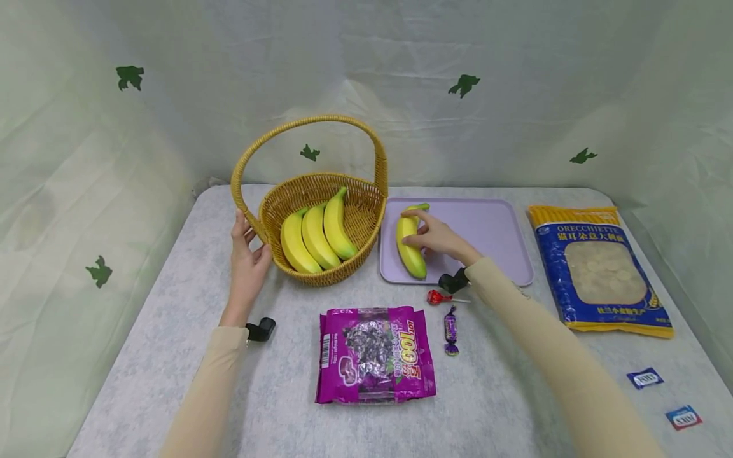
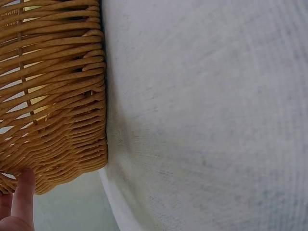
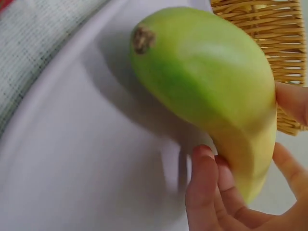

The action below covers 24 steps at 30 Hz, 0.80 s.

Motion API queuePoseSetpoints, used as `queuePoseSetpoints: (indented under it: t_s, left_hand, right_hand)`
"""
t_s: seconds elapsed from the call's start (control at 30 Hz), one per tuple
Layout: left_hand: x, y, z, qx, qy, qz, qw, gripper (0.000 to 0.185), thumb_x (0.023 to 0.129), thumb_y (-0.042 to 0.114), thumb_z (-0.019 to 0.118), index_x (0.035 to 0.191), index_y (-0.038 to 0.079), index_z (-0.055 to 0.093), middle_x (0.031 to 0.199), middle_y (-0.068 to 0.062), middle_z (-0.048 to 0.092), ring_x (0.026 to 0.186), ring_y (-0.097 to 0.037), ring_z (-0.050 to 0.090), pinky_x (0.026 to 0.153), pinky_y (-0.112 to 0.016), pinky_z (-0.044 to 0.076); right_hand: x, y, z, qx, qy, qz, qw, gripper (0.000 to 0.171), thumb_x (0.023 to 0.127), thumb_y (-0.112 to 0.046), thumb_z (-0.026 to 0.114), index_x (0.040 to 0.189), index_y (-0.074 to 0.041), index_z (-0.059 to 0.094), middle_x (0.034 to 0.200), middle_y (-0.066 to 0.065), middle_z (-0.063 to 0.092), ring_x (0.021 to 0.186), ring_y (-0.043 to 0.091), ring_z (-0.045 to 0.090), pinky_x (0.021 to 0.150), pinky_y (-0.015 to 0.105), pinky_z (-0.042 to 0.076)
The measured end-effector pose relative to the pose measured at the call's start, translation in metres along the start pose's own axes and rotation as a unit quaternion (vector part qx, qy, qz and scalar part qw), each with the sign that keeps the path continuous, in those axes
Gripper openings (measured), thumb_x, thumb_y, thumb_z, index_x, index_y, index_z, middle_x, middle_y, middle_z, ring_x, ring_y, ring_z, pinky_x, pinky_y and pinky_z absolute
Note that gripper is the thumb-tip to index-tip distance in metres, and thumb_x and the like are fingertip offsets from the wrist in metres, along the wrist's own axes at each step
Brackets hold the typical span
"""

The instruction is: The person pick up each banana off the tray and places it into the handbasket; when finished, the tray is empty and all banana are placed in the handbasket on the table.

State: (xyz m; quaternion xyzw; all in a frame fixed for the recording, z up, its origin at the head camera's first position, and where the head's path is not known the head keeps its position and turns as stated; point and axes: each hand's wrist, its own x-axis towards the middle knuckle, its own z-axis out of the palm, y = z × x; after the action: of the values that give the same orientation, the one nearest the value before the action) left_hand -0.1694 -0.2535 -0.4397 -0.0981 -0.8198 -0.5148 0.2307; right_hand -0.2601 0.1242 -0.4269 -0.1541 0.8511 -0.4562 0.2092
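Observation:
A wicker basket point(image 1: 366, 251) with a tall arched handle stands at the back left of the table. Three bananas point(image 1: 312, 235) lie side by side in it. My left hand point(image 1: 246, 267) grips the basket's left side where the handle meets the rim; a finger point(image 2: 24, 195) lies along the weave in the left wrist view. With thumb and fingers my right hand point(image 1: 438, 238) holds another banana point(image 1: 409, 245) over the lilac tray point(image 1: 487, 235). Its greenish tip faces the camera in the right wrist view, and the banana point(image 3: 221, 72) casts a shadow on the tray.
A purple candy bag point(image 1: 375, 356) lies at the front middle. Beside it are a red lollipop point(image 1: 438, 297) and a purple wrapped candy point(image 1: 451, 331). An orecchiette pasta bag point(image 1: 601, 270) sits at the right, with two small wrapped sweets point(image 1: 645, 378) in front of it.

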Motion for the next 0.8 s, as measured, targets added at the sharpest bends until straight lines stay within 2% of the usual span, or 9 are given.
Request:
queuePoseSetpoints:
  t_s: [0.27, 0.47, 0.63, 0.8]
  left_hand:
    - [0.000, -0.002, -0.001, -0.002, 0.002, 0.005, 1.0000, 0.081, 0.094, -0.005, 0.044, 0.154, 0.030, 0.002, 0.149, -0.017, 0.022, 0.132, -0.029, 0.034, 0.091, -0.028, 0.043]
    - [-0.001, 0.000, -0.001, 0.000, -0.001, 0.003, 1.0000, 0.081, 0.094, -0.005, 0.044, 0.154, 0.030, 0.001, 0.149, -0.016, 0.021, 0.133, -0.028, 0.033, 0.092, -0.025, 0.042]
    - [-0.001, 0.000, 0.000, 0.003, 0.000, 0.001, 1.0000, 0.080, 0.095, -0.005, 0.043, 0.154, 0.030, 0.001, 0.150, -0.016, 0.021, 0.133, -0.027, 0.033, 0.093, -0.025, 0.041]
    - [-0.001, -0.002, 0.000, -0.002, 0.001, 0.004, 1.0000, 0.080, 0.095, -0.006, 0.042, 0.154, 0.030, 0.002, 0.150, -0.014, 0.021, 0.133, -0.028, 0.033, 0.091, -0.023, 0.041]
  right_hand:
    - [-0.010, -0.011, -0.007, 0.075, -0.008, -0.008, 0.997, 0.066, 0.090, -0.016, 0.065, 0.147, -0.021, 0.033, 0.120, 0.023, 0.039, 0.093, 0.029, 0.051, 0.074, 0.041, 0.054]
    - [-0.016, -0.021, -0.008, 0.099, -0.027, -0.041, 0.994, 0.070, 0.090, -0.014, 0.064, 0.150, -0.023, 0.028, 0.126, 0.021, 0.037, 0.111, 0.033, 0.042, 0.080, 0.041, 0.052]
    - [-0.022, -0.033, -0.005, 0.116, -0.045, -0.062, 0.990, 0.074, 0.089, -0.014, 0.065, 0.152, -0.025, 0.027, 0.131, 0.021, 0.034, 0.112, 0.037, 0.049, 0.084, 0.043, 0.051]
    - [-0.024, -0.046, 0.003, 0.116, -0.064, -0.080, 0.988, 0.073, 0.090, -0.017, 0.066, 0.151, -0.027, 0.028, 0.137, 0.019, 0.034, 0.112, 0.035, 0.053, 0.086, 0.045, 0.049]
